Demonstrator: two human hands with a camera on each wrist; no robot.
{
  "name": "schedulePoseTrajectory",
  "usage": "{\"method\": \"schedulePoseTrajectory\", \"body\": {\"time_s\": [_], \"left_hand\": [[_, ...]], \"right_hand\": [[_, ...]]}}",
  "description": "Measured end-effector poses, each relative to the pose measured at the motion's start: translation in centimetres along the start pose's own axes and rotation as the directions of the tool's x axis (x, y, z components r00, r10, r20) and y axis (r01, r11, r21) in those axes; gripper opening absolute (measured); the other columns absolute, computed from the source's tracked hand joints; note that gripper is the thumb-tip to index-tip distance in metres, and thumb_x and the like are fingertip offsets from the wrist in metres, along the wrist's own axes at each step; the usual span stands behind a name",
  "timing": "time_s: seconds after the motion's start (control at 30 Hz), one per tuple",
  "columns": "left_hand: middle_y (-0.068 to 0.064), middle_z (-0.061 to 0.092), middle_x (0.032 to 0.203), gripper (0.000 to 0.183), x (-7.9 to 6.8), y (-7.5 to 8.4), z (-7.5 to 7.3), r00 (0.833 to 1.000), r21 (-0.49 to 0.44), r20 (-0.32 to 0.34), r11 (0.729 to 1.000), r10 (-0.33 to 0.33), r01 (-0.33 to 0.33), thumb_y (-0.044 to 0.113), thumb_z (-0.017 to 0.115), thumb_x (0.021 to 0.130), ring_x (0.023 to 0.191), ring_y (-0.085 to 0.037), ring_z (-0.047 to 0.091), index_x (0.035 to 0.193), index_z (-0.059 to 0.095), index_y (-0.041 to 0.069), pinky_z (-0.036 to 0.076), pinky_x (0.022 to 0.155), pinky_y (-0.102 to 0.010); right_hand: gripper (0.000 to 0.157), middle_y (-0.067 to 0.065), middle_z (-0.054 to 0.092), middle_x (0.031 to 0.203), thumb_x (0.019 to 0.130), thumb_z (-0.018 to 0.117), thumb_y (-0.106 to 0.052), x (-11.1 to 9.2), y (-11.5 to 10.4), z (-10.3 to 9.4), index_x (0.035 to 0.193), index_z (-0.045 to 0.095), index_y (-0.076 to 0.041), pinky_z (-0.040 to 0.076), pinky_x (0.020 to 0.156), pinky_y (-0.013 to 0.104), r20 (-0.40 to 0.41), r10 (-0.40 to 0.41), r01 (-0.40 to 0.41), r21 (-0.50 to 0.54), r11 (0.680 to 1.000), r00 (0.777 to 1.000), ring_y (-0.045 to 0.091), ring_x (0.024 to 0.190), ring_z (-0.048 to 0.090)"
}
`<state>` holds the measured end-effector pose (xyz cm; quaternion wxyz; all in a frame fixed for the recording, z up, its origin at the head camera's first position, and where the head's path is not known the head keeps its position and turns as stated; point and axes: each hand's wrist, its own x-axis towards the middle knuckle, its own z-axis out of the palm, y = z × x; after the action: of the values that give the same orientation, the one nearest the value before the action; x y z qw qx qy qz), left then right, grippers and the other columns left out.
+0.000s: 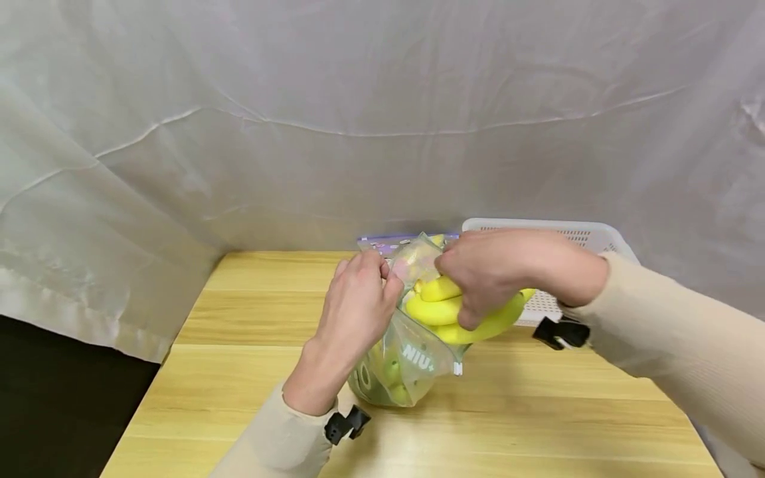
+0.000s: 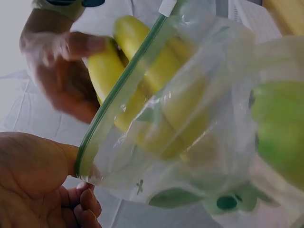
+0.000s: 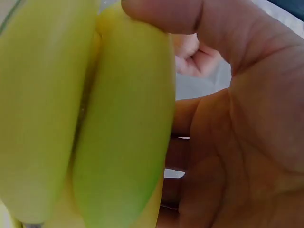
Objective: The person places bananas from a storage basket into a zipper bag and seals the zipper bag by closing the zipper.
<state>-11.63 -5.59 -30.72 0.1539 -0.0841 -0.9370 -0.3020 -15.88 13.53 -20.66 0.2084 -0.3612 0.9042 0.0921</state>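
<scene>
A bunch of yellow bananas (image 1: 433, 311) lies partly inside the mouth of a clear zip bag (image 1: 418, 358) with a green closure strip. My right hand (image 1: 496, 265) grips the bananas, thumb on one side and fingers curled round the other in the right wrist view. The left hand (image 1: 358, 299) pinches the bag's edge near the green strip (image 2: 123, 78), holding the mouth up. Green fruit (image 2: 280, 128) shows through the lower part of the bag. A white slider (image 1: 457, 368) hangs at the strip's end.
Behind the right hand stands a white perforated basket (image 1: 544, 305). Another zip bag with a purple strip (image 1: 382, 242) lies at the back of the wooden table (image 1: 257, 372). A grey cloth (image 1: 358, 172) hangs along the rear and left side.
</scene>
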Motion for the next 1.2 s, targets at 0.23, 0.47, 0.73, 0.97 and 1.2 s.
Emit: {"method": "schedulePoseTrajectory", "body": {"time_s": [0.23,0.47,0.73,0.97,1.2], "left_hand": [[-0.003,0.056,0.082,0.02,-0.1,0.3,-0.1,1.0,-0.03,0.004,0.999,0.021,-0.021,0.023,0.062,0.102,0.082,-0.027,0.054,0.087,0.057,0.011,0.048,0.075,-0.039],[-0.003,0.055,0.086,0.006,-0.2,0.6,-0.4,0.996,-0.094,0.081,0.995,-0.026,0.034,0.014,0.056,0.097,0.077,-0.022,0.054,0.092,0.056,0.011,0.049,0.07,-0.036],[-0.005,0.055,0.087,0.01,0.3,0.1,-0.6,0.99,-0.17,0.105,0.979,-0.095,0.112,0.019,0.053,0.101,0.076,-0.021,0.056,0.094,0.053,0.011,0.047,0.066,-0.035],[-0.007,0.06,0.094,0.013,0.9,-1.0,-0.2,0.984,-0.188,0.091,0.968,-0.154,0.168,0.021,0.053,0.103,0.079,-0.021,0.064,0.098,0.054,0.009,0.05,0.069,-0.035],[-0.006,0.058,0.092,0.013,0.8,-1.1,-0.3,0.983,-0.198,0.111,0.966,-0.148,0.168,0.021,0.054,0.103,0.078,-0.021,0.06,0.096,0.054,0.009,0.049,0.067,-0.035]], "right_hand": [[0.033,-0.003,0.05,0.07,0.081,0.076,-0.042,3.2,-0.7,0.4,0.08,0.059,-0.015,0.041,0.059,0.031,0.053,0.094,-0.098,0.06,0.993,0.994,0.016,0.067,0.049],[0.048,0.001,0.053,0.072,0.086,0.066,-0.061,5.1,-0.3,1.6,0.073,0.056,-0.016,0.043,0.06,0.033,-0.068,0.245,-0.225,0.218,0.95,0.967,0.02,0.068,0.055],[0.054,0.007,0.061,0.076,0.091,0.059,-0.064,6.4,-0.1,3.2,0.071,0.057,-0.014,0.048,0.068,0.038,-0.221,0.373,-0.266,0.397,0.878,0.901,0.025,0.075,0.059],[0.063,0.01,0.069,0.1,0.095,0.063,-0.06,6.5,0.3,3.8,0.117,0.066,0.0,0.053,0.085,0.041,-0.174,0.267,-0.136,0.535,0.834,0.948,0.025,0.091,0.063],[0.075,0.015,0.068,0.132,0.087,0.076,-0.041,6.3,0.4,4.1,0.145,0.055,0.002,0.053,0.096,0.04,-0.126,0.18,-0.052,0.663,0.747,0.976,0.024,0.113,0.064]]}}
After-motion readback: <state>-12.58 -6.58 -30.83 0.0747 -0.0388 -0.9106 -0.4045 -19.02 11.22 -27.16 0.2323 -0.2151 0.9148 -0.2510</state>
